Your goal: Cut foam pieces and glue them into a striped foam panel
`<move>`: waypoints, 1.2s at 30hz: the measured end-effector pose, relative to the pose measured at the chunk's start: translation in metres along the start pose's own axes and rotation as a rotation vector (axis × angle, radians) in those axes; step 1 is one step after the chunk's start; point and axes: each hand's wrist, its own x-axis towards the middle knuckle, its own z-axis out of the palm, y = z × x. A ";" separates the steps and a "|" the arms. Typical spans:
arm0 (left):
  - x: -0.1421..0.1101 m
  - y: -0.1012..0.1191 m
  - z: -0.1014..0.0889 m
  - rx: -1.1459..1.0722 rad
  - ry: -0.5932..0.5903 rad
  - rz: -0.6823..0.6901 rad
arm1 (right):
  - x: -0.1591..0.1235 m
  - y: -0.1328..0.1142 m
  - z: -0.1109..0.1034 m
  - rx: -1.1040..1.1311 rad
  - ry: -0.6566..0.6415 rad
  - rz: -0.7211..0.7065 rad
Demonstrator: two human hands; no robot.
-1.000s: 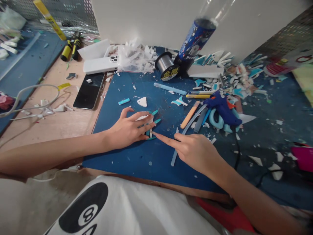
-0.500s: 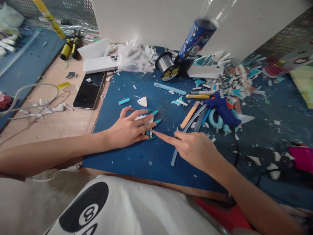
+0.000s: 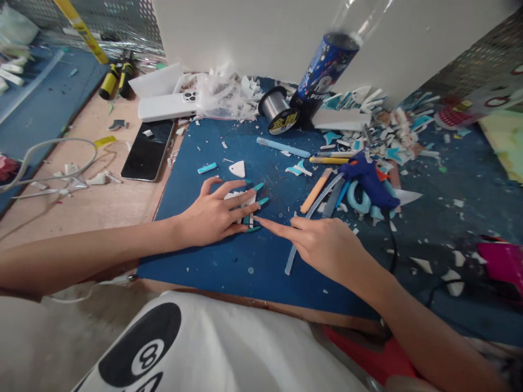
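My left hand (image 3: 210,215) lies flat with its fingers spread over small white and teal pieces (image 3: 247,200) on the blue mat, pressing on them. Much of these pieces is hidden under the fingers. From the right, my right hand (image 3: 322,242) reaches in with its index finger stretched out. That fingertip touches, or nearly touches, the pieces' right edge. Its other fingers are curled, and nothing shows in them. Just beyond my left hand are a white rounded triangular piece (image 3: 237,169) with a small hole and a light-blue strip (image 3: 207,168).
To the right lie a blue glue gun (image 3: 370,182), scissors (image 3: 360,198) and glue sticks (image 3: 296,245). At the back stand a Pepsi bottle (image 3: 327,65) and a line spool (image 3: 279,111) among foam scraps (image 3: 392,122). A phone (image 3: 147,152) and pliers (image 3: 118,79) are left.
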 end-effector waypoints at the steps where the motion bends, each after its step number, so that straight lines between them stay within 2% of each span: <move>1: 0.000 0.000 0.000 -0.003 0.001 0.002 | 0.000 0.000 0.000 0.003 -0.007 0.001; 7: 0.000 -0.003 0.002 -0.015 0.022 0.011 | 0.001 0.002 0.002 0.049 -0.064 0.009; 11: -0.001 -0.004 0.001 -0.044 0.054 0.029 | 0.001 0.003 0.005 0.076 -0.058 0.010; 13: -0.002 -0.004 -0.001 -0.068 0.145 0.064 | 0.001 0.004 0.008 0.090 -0.042 0.006; 17: -0.004 -0.005 -0.007 -0.129 0.451 0.110 | -0.001 0.005 0.011 0.105 -0.016 -0.007; 20: -0.005 -0.006 -0.009 -0.155 0.551 0.078 | -0.001 0.005 0.011 0.114 0.000 -0.012; 24: -0.004 -0.006 -0.010 -0.173 0.592 0.047 | -0.001 0.005 0.011 0.127 0.017 -0.010; 36: -0.005 -0.007 -0.009 -0.194 0.573 0.037 | -0.002 0.005 0.016 0.119 0.076 -0.015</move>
